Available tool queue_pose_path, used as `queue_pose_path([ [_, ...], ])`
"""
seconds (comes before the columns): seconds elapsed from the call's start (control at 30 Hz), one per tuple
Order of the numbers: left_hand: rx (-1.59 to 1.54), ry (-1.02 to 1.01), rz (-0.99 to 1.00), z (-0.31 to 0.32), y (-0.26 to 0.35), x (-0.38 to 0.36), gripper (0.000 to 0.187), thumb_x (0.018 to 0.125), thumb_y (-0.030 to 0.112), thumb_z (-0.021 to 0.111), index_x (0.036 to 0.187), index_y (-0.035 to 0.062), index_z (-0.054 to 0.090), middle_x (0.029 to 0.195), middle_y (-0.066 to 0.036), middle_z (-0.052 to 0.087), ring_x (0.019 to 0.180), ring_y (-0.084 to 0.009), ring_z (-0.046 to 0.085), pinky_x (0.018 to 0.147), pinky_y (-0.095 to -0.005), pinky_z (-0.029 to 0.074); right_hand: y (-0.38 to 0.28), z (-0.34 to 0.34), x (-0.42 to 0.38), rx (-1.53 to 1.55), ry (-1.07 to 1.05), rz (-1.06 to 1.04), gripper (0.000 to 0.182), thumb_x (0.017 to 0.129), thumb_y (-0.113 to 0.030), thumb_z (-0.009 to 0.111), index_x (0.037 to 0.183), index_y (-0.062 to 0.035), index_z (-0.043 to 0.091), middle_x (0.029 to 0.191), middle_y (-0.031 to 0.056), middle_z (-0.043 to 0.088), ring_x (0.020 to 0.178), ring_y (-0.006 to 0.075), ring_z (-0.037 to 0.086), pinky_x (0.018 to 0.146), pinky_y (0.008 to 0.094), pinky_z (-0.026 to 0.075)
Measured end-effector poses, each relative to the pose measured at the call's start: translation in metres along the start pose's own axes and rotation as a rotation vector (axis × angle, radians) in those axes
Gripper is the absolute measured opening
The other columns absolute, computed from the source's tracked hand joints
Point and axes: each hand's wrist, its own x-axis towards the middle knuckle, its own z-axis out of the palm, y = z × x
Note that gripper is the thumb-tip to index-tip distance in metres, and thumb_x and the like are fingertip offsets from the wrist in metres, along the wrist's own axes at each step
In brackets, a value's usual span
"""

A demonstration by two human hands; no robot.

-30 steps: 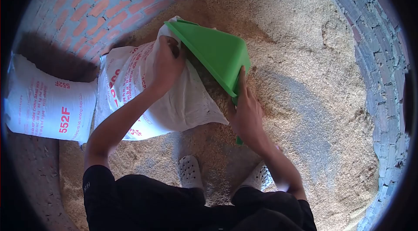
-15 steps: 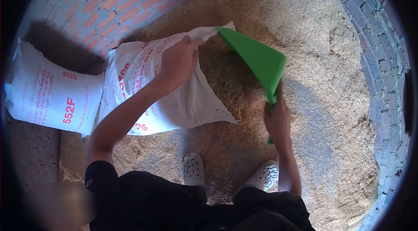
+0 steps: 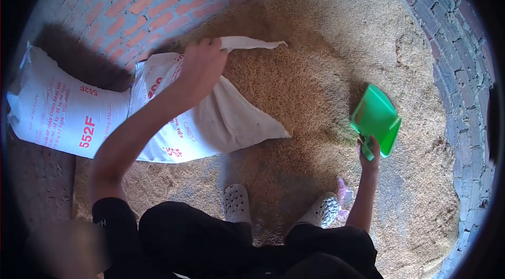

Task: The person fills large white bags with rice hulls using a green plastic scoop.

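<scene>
My left hand [image 3: 202, 68] is closed on the upper rim of a white woven sack [image 3: 226, 126] with red print. The sack lies on its side, its mouth spread toward the right over loose golden husks or grain [image 3: 294, 84]. In my right hand [image 3: 370, 153] is the handle of a green plastic scoop [image 3: 380, 118]. The scoop is at the right, tilted, with its inner face in view and a little brownish material along its left side. It is apart from the sack's mouth.
A second white sack [image 3: 68, 105], marked 552F, lies at the left against the first. Brick walls [image 3: 137, 0] curve around the husk-covered floor. My feet in pale perforated clogs [image 3: 236, 202] stand below the sack's mouth. A purplish scrap [image 3: 343, 195] lies beside the right clog.
The green scoop has moved from above the sack's mouth to the right and downward, turning its inner face into view. My left hand has shifted slightly left, still on the sack's rim.
</scene>
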Motion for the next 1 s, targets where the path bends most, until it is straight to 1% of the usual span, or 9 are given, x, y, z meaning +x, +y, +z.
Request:
queue_pose_path([
  [0.17, 0.034, -0.177, -0.105, -0.018, -0.065, -0.033, 0.034, 0.077, 0.004, 0.050, 0.103, 0.0180, 0.067, 0.091, -0.006, 0.061, 0.081, -0.0268, 0.063, 0.072, -0.0405, 0.051, -0.008, 0.040, -0.029, 0.142, 0.365, 0.007, 0.070, 0.079, -0.056, 0.055, 0.127, -0.0081, 0.040, 0.118, 0.0152, 0.049, 0.103, 0.0313, 0.052, 0.082, 0.0457, 0.049],
  [0.27, 0.070, -0.313, -0.308, -0.037, -0.095, -0.044, 0.038, 0.081, 0.007, 0.049, 0.108, 0.0261, 0.066, 0.096, -0.008, 0.062, 0.085, -0.0264, 0.064, 0.074, -0.0399, 0.051, 0.007, 0.102, -0.066, 0.365, 0.634, -0.107, 0.098, 0.076, -0.075, 0.037, 0.142, -0.0067, 0.014, 0.138, 0.0201, 0.023, 0.129, 0.0348, 0.029, 0.099, 0.0500, 0.038],
  [0.3, 0.111, -0.363, -0.403, -0.041, -0.106, -0.048, 0.039, 0.082, 0.008, 0.048, 0.110, 0.0284, 0.065, 0.098, -0.008, 0.062, 0.085, -0.0259, 0.064, 0.075, -0.0402, 0.052, 0.021, 0.115, -0.074, 0.276, 0.655, -0.084, 0.096, 0.076, -0.075, 0.039, 0.138, -0.0031, 0.024, 0.132, 0.0201, 0.034, 0.115, 0.0330, 0.042, 0.092, 0.0486, 0.042],
  [0.37, 0.091, -0.362, -0.455, -0.039, -0.141, -0.061, 0.041, 0.083, 0.008, 0.045, 0.111, 0.0315, 0.064, 0.103, -0.009, 0.062, 0.088, -0.0264, 0.064, 0.078, -0.0411, 0.051, 0.039, 0.144, -0.090, 0.045, 0.522, -0.006, 0.091, 0.077, -0.074, 0.041, 0.132, -0.0027, 0.031, 0.116, 0.0169, 0.046, 0.093, 0.0268, 0.050, 0.080, 0.0432, 0.044],
  [0.4, 0.087, -0.370, -0.541, -0.042, -0.160, -0.068, 0.042, 0.083, 0.008, 0.045, 0.111, 0.0322, 0.064, 0.106, -0.008, 0.062, 0.091, -0.0273, 0.063, 0.080, -0.0411, 0.051, 0.041, 0.173, -0.098, -0.027, 0.495, -0.029, 0.070, 0.084, -0.065, 0.042, 0.113, -0.0017, 0.046, 0.088, 0.0102, 0.053, 0.069, 0.0193, 0.048, 0.065, 0.0350, 0.042],
  [0.53, 0.127, -0.333, -0.788, -0.043, -0.257, -0.116, 0.043, 0.082, 0.009, 0.043, 0.109, 0.0347, 0.064, 0.114, -0.006, 0.061, 0.099, -0.0289, 0.061, 0.085, -0.0420, 0.049, 0.056, 0.226, -0.070, -0.115, 0.331, -0.161, 0.053, 0.089, -0.056, 0.043, 0.091, -0.0031, 0.052, 0.070, 0.0061, 0.050, 0.060, 0.0163, 0.048, 0.056, 0.0302, 0.041],
  [0.73, 0.311, -0.340, -1.072, -0.055, -0.355, -0.210, 0.038, 0.084, 0.012, 0.048, 0.111, 0.0343, 0.062, 0.116, -0.007, 0.060, 0.106, -0.0259, 0.058, 0.091, -0.0430, 0.044, 0.078, 0.373, -0.040, -0.944, -0.700, -0.134, 0.036, 0.093, -0.038, 0.050, 0.079, -0.0064, 0.059, 0.067, 0.0007, 0.056, 0.057, 0.0079, 0.053, 0.051, 0.0227, 0.043],
  [0.8, 0.348, -0.300, -1.056, -0.047, -0.381, -0.254, 0.040, 0.085, 0.011, 0.045, 0.112, 0.0352, 0.062, 0.114, -0.009, 0.060, 0.107, -0.0278, 0.057, 0.091, -0.0446, 0.043, 0.091, 0.431, -0.033, -0.957, -0.992, 0.009, 0.047, 0.092, -0.049, 0.044, 0.089, -0.0056, 0.063, 0.070, 0.0024, 0.059, 0.060, 0.0095, 0.056, 0.055, 0.0248, 0.046],
  [1.0, 0.216, -0.285, -1.141, -0.057, -0.362, -0.309, 0.042, 0.083, 0.007, 0.044, 0.108, 0.0340, 0.066, 0.114, -0.010, 0.061, 0.107, -0.0273, 0.058, 0.093, -0.0453, 0.042, 0.091, 0.561, -0.083, -1.222, -1.005, 0.207, 0.081, 0.082, -0.074, 0.031, 0.083, -0.0005, 0.065, 0.074, 0.0102, 0.065, 0.058, 0.0155, 0.059, 0.056, 0.0310, 0.048],
])
